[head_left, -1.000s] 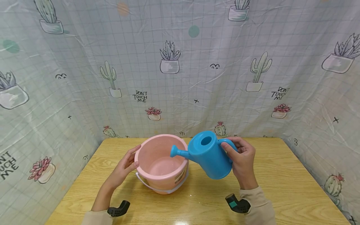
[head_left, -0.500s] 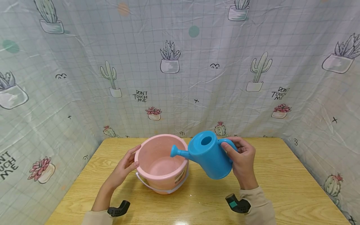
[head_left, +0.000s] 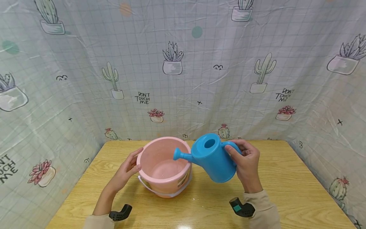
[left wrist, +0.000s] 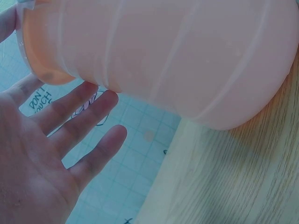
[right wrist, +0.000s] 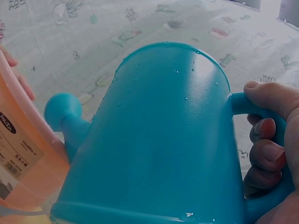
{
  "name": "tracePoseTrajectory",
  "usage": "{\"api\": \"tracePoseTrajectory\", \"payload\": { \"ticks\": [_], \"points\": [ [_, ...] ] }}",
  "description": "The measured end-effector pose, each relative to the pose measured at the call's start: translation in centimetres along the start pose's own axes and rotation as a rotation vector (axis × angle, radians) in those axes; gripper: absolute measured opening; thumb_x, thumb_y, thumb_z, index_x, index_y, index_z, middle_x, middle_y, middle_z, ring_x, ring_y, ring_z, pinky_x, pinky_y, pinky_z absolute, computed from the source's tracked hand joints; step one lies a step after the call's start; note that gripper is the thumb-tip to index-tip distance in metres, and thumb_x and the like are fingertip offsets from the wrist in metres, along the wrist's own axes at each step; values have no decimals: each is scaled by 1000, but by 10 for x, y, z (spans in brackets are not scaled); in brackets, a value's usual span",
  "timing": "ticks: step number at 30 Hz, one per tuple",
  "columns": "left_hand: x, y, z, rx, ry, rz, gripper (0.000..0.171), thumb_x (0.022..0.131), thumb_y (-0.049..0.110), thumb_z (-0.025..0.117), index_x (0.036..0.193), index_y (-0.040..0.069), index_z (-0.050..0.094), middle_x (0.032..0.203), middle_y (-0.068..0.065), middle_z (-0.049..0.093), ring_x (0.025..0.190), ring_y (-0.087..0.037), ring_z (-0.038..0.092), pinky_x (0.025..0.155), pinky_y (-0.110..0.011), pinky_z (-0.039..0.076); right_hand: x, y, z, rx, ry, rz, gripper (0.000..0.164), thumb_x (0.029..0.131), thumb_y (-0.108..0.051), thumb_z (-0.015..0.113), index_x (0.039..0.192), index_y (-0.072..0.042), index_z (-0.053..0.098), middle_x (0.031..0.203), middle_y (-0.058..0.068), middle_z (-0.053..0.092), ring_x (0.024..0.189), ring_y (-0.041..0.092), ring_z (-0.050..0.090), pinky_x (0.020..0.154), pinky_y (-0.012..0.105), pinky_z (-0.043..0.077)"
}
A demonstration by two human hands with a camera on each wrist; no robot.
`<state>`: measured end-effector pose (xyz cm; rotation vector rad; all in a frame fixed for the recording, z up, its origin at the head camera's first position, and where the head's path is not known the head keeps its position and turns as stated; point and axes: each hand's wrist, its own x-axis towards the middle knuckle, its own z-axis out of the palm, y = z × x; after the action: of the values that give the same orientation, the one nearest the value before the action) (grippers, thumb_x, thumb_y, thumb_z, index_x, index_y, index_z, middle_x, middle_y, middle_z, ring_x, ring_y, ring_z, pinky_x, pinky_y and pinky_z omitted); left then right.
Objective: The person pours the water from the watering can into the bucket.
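A pink bucket (head_left: 148, 181) stands on the wooden table, its white handle (head_left: 171, 194) hanging down in front. At its left side is my left hand (head_left: 125, 171), thumb at the rim. The left wrist view shows that hand's fingers (left wrist: 79, 126) extended, some fingertips against the bucket's ribbed wall. My right hand (head_left: 247, 162) grips the handle of a blue watering can (head_left: 217, 162), fingers curled through the loop. The can leans left, with its spout (head_left: 180, 155) over the bucket's right rim and the rose inside the opening. Water drops cling to the can's body (right wrist: 159, 121).
The wooden table (head_left: 286, 184) reaches back to a cactus-print curtain (head_left: 188, 82) that hangs behind and on both sides. Small wet spots (head_left: 194, 198) lie in front of the bucket. A printed label (right wrist: 16, 144) is on the bucket's side facing the can.
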<state>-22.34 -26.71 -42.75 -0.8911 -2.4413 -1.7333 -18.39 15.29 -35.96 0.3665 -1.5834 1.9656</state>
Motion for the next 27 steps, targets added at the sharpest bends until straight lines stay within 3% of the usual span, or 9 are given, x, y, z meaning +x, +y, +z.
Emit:
{"api": "tracePoseTrajectory", "payload": {
  "ticks": [18,27],
  "points": [
    [-1,0,1,5,11,-12,60,100,6,45,155,16,22,154,-26,30,129,3,46,95,-18,46,0,1,0,33,-14,-7,12,84,9,65,95,5,68,78,-1,70,52,7,46,48,23,37],
    [-1,-1,0,5,5,-7,60,100,5,45,155,15,22,153,-26,30,129,2,46,95,-18,46,-1,0,0,44,-20,-6,14,84,11,64,95,4,68,76,-2,68,49,8,42,45,24,34]
  ]
}}
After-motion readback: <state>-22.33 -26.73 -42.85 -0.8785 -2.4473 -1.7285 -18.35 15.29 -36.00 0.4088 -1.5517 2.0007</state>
